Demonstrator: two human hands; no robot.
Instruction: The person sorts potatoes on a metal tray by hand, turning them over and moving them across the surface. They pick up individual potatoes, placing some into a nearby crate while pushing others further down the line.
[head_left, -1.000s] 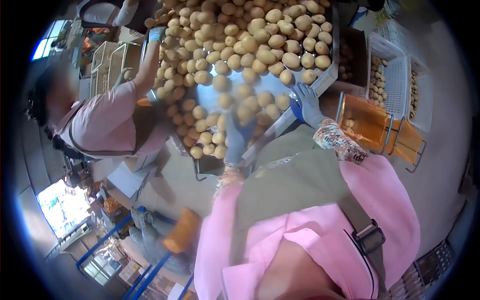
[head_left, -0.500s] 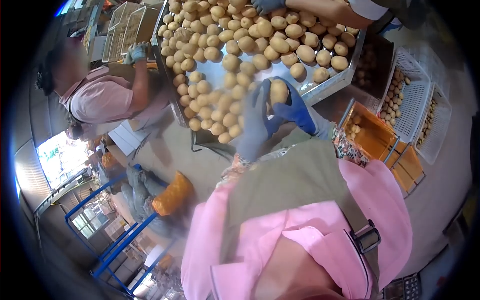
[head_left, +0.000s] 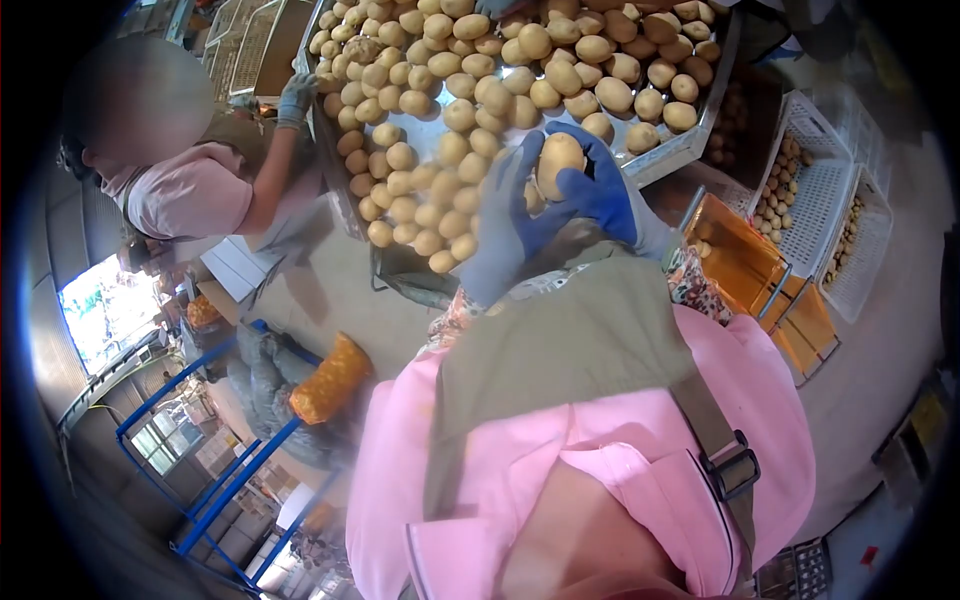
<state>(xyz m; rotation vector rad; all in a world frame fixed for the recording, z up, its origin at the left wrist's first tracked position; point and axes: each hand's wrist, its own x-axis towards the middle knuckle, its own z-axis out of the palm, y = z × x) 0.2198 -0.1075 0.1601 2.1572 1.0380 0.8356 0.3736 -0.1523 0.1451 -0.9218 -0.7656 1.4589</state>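
Blue-grey gloves cover both hands in the head view. My right hand [head_left: 612, 200] grips a large potato [head_left: 561, 163], with fingers over its top and the thumb on its near side. To its left, my left hand [head_left: 508, 222] is cupped with the fingers stretched up and the thumb apart, close to the potato's left side. A smaller potato [head_left: 533, 197] shows partly between the hands; whether the left hand touches it is unclear. Many loose potatoes [head_left: 403, 209] lie beyond and left of the hands on a metal-edged sorting table [head_left: 676, 158].
A person [head_left: 190, 190] in pink with gloves stands at the table's left side; another gloved hand [head_left: 493, 8] reaches in at the top. Right are an orange container [head_left: 735, 250] and white crates [head_left: 815, 190] with potatoes. A blue frame [head_left: 235, 490] and an orange sack [head_left: 332, 380] stand lower left.
Both hands have shifted slightly up in view, the right still gripping the large potato. At left, the person's gloved hand has moved towards the table edge. The gloved hand at the top has drawn back.
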